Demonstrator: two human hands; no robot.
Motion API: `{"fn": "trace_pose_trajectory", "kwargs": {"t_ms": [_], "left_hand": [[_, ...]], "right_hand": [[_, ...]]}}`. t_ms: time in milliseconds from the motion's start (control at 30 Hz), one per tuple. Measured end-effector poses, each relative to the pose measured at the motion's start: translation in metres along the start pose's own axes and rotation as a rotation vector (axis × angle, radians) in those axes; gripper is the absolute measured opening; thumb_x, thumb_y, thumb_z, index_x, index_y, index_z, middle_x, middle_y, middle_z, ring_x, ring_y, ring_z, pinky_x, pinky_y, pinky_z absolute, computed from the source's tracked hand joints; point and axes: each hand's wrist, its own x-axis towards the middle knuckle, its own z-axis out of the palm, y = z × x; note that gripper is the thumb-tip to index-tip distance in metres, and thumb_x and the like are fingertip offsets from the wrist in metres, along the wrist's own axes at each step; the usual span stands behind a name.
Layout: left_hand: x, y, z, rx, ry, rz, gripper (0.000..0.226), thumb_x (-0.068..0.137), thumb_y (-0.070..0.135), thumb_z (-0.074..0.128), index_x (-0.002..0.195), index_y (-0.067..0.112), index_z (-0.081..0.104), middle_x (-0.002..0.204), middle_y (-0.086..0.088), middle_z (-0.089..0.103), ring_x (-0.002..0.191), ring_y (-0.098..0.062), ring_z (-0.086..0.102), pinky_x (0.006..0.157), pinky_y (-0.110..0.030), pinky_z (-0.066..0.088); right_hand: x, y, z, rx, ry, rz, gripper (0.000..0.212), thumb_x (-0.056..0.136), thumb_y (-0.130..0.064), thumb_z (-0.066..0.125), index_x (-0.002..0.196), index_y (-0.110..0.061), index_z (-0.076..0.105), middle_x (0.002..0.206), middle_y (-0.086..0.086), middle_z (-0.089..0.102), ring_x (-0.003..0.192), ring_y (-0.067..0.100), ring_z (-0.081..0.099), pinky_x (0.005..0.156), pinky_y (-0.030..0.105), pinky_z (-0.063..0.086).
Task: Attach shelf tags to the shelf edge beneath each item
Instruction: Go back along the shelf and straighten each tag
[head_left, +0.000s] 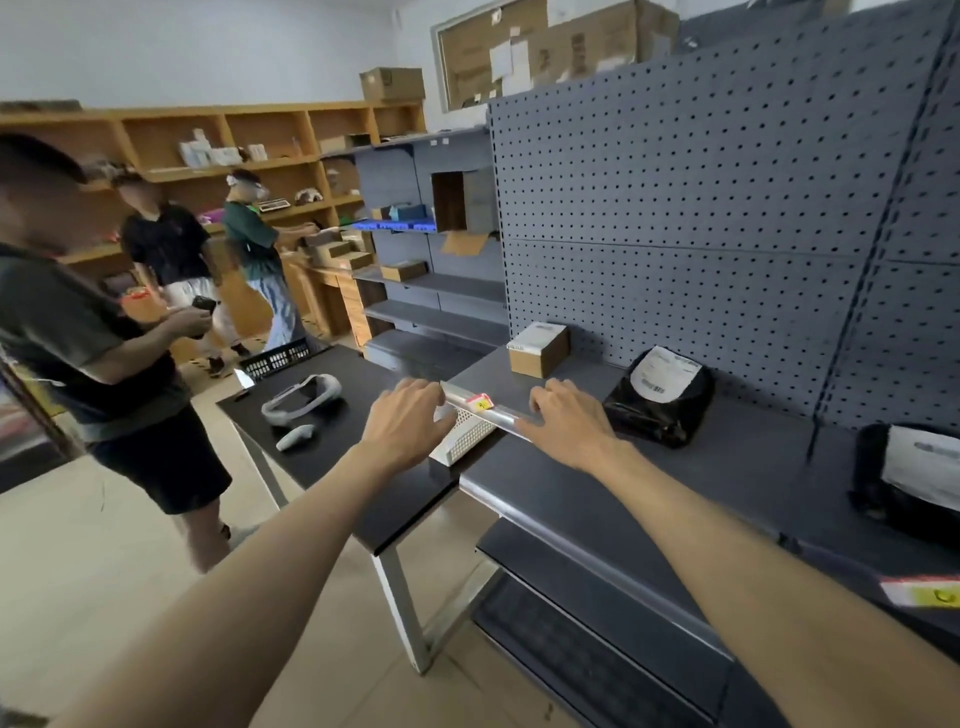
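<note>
A red, white and yellow shelf tag (480, 401) sits in the clear rail of the grey shelf edge (506, 417), below a small cardboard box (537, 348). My left hand (410, 418) rests just left of the tag, its fingertips over the end of the rail. On the other side of the tag, my right hand (566, 415) lies palm down with its fingers pressing on the rail. Neither hand grips the tag. A second tag (924, 592) is fixed on the edge at far right, below a black parcel (909, 473). Another black parcel (660, 395) stands between the box and that one.
A white mesh basket (462, 434) sits under my left hand on a black table (337, 467), which also carries a grey headset (304, 397) and a controller (295, 436). Three people stand to the left. A lower shelf (597, 587) juts out below.
</note>
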Motion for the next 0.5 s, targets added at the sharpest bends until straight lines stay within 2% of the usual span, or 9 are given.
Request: {"fn": "trace_pose_trajectory", "kwargs": {"t_ms": [167, 333, 500], "left_hand": [[0.052, -0.047, 0.043, -0.027, -0.059, 0.044, 0.024, 0.091, 0.035, 0.053, 0.098, 0.014, 0.061, 0.105, -0.005, 0.066, 0.101, -0.026, 0.058, 0.077, -0.040, 0.048], [0.102, -0.090, 0.094, -0.079, -0.121, 0.108, 0.022, 0.090, 0.033, 0.055, 0.102, 0.016, 0.061, 0.110, -0.003, 0.065, 0.109, -0.026, 0.055, 0.081, -0.038, 0.047], [0.158, -0.130, 0.159, -0.174, -0.203, 0.203, 0.022, 0.089, 0.034, 0.060, 0.104, 0.017, 0.062, 0.112, -0.002, 0.065, 0.112, -0.024, 0.054, 0.088, -0.040, 0.046]], "right_hand": [[0.064, -0.003, 0.044, -0.029, -0.031, 0.030, 0.035, 0.091, -0.044, 0.052, 0.099, -0.010, 0.058, 0.106, 0.010, 0.059, 0.100, 0.027, 0.052, 0.076, 0.038, 0.043], [0.114, -0.001, 0.090, -0.058, -0.044, 0.094, 0.041, 0.090, -0.050, 0.052, 0.097, -0.010, 0.060, 0.104, 0.009, 0.059, 0.098, 0.027, 0.053, 0.077, 0.040, 0.049], [0.157, 0.000, 0.140, -0.097, -0.063, 0.216, 0.038, 0.090, -0.048, 0.054, 0.097, -0.011, 0.060, 0.101, 0.007, 0.061, 0.093, 0.023, 0.054, 0.076, 0.036, 0.050]]}}
